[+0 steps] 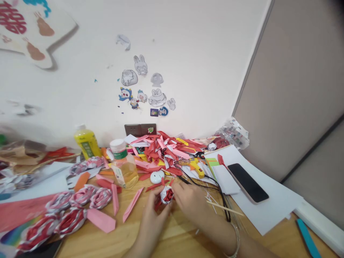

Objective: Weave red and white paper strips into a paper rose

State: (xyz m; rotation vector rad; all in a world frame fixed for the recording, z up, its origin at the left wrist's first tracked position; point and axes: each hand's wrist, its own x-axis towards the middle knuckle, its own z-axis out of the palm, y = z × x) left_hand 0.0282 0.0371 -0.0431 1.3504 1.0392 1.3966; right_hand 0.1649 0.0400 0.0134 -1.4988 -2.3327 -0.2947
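Between my two hands, just above the wooden table, is a small red and white folded-paper flower. My left hand is wrapped round its left and lower side, thumb underneath. The fingers of my right hand are closed at its right edge, by a red paper strip that sticks up there; the fingertips are partly hidden. A white earbud case lies just behind the flower. To the left are a folded pink paper piece and several finished pink, red and white paper rosettes.
A jar of amber liquid and a yellow drink bottle stand behind left. Folded paper strips heap against the wall. A yellow glue gun, black cable, wooden stick and phone on white paper lie right.
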